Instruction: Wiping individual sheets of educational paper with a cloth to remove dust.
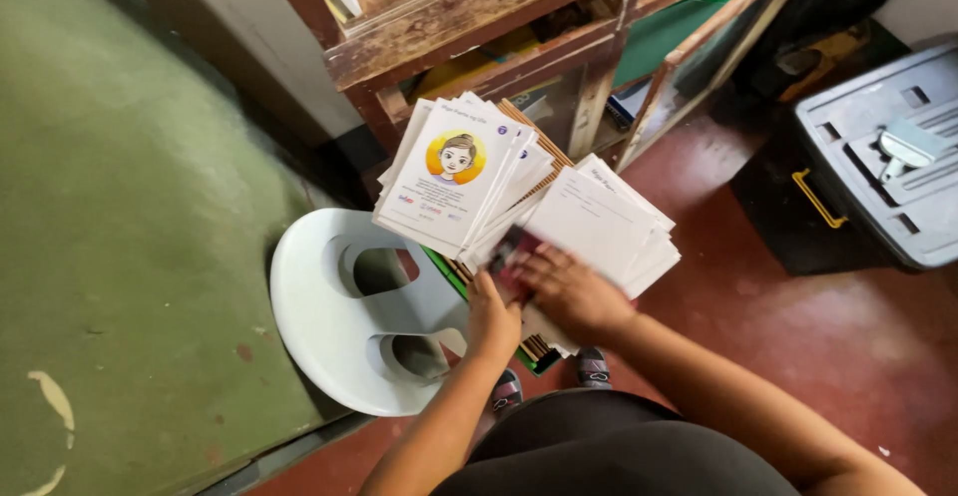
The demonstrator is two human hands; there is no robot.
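Left of centre, a white stool (329, 326) carries booklets (449, 182). Left hand (491, 321) closes its grip on the stack's near edge; right hand (574, 294) lies flat, open, over white sheets (599, 222). Sorting seems underway; separating calls for care.
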